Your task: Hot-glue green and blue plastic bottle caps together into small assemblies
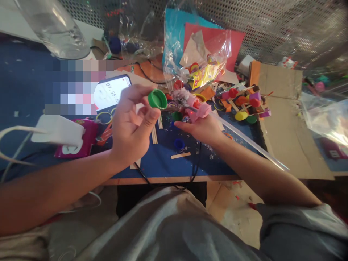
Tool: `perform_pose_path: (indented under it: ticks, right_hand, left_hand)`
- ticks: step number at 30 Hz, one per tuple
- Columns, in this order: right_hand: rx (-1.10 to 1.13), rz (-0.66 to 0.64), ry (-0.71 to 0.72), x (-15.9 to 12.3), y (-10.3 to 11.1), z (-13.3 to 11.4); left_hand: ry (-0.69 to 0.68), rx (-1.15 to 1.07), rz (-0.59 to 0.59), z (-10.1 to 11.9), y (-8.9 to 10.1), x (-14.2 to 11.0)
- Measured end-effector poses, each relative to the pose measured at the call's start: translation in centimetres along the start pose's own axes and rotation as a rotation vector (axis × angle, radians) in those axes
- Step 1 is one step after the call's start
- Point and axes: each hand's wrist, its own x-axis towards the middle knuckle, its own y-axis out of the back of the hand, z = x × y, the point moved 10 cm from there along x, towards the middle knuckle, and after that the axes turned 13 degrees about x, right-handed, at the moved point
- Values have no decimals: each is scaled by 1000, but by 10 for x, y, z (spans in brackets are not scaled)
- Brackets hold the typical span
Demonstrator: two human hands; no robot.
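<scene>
My left hand (pixel 130 130) pinches a green bottle cap (pixel 157 99) between thumb and fingers, its hollow side facing up toward me. To the right, my right hand (pixel 205 128) is wrapped round a pink hot glue gun (pixel 200 111), whose small red light is showing. A long clear glue stick (pixel 250 139) runs out of its back over my right forearm. Another green cap (pixel 177 116) lies below the gun's front. On the blue tabletop sit a blue cap (pixel 178 144), a single craft stick (pixel 181 155) and several more craft sticks (pixel 154 135).
A lit phone (pixel 110 94) lies behind my left hand, near a water bottle (pixel 63 36). At left, a white charger (pixel 58 130) rests by a magenta box (pixel 89 137). Sticks joined with coloured caps (pixel 246 103) stand right, beside cardboard (pixel 290 127). A black cable (pixel 198 163) crosses the front edge.
</scene>
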Motion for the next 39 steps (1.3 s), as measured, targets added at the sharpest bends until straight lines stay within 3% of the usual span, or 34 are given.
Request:
perform_pose_path:
  ticks: [3, 7, 13, 21, 30, 34, 39]
  right_hand:
    - [136, 40, -54, -9, 15, 3]
    - [286, 11, -113, -17, 17, 7]
    - [478, 15, -83, -20, 14, -5]
    - [689, -32, -149, -22, 7, -9]
    - [818, -1, -171, -29, 6, 6]
    - [805, -17, -186, -32, 8, 5]
    - [733, 139, -92, -36, 28, -3]
  left_hand:
    - [-22, -51, -70, 23, -13, -9]
    - [-63, -51, -175, 47, -25, -14]
    - [-137, 15, -277, 59, -31, -14]
    - [-96, -113, -266, 47, -31, -16]
    - [136, -225, -303, 25, -27, -17]
    - [202, -210, -326, 26, -27, -16]
    - [245, -138, -382, 31, -29, -14]
